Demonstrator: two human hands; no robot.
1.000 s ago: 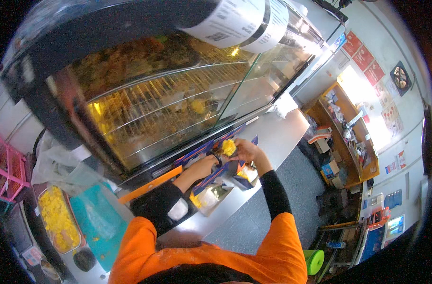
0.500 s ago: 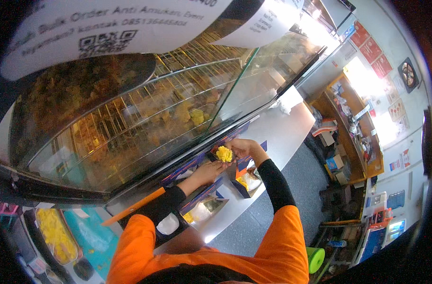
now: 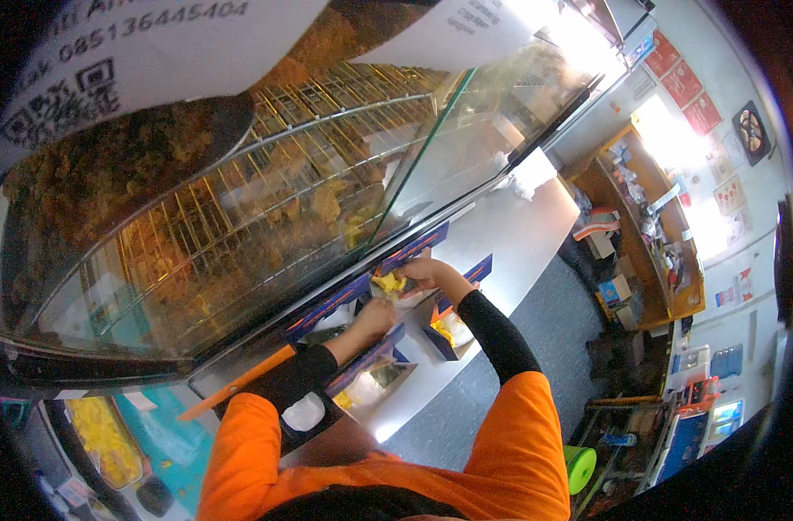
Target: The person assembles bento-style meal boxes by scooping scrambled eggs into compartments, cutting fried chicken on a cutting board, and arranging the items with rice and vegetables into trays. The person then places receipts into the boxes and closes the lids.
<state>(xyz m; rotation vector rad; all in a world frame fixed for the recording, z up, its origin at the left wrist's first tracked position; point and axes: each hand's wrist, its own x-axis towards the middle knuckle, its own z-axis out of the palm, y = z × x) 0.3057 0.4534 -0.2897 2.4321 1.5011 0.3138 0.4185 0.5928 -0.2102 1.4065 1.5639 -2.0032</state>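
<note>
Reaching in from the lower edge to the centre of the frame with both hands. Touching the yellow food (image 3: 386, 282) at centre with the fingers of the right hand (image 3: 421, 274), from its right side; cannot tell whether clamped on it. Bending the left hand (image 3: 375, 318) just below, near the same food; cannot tell whether together or apart at the fingertips, hidden behind the knuckles.

Working between the back box (image 3: 331, 310), its flap upright, and the front box (image 3: 362, 360) below. Set beside the right wrist: the right box (image 3: 438, 342), near the counter's diagonal edge. Hemmed in at upper left by the glass case (image 3: 266, 226), close along its lower rim. Crowded at the left forearm by the orange bar (image 3: 236, 383).

Widest toward the upper right for moving, along the counter (image 3: 509, 233) to the white bundle (image 3: 531, 181). Dropping off past the counter's edge, at lower right, to the grey floor (image 3: 492, 386).
</note>
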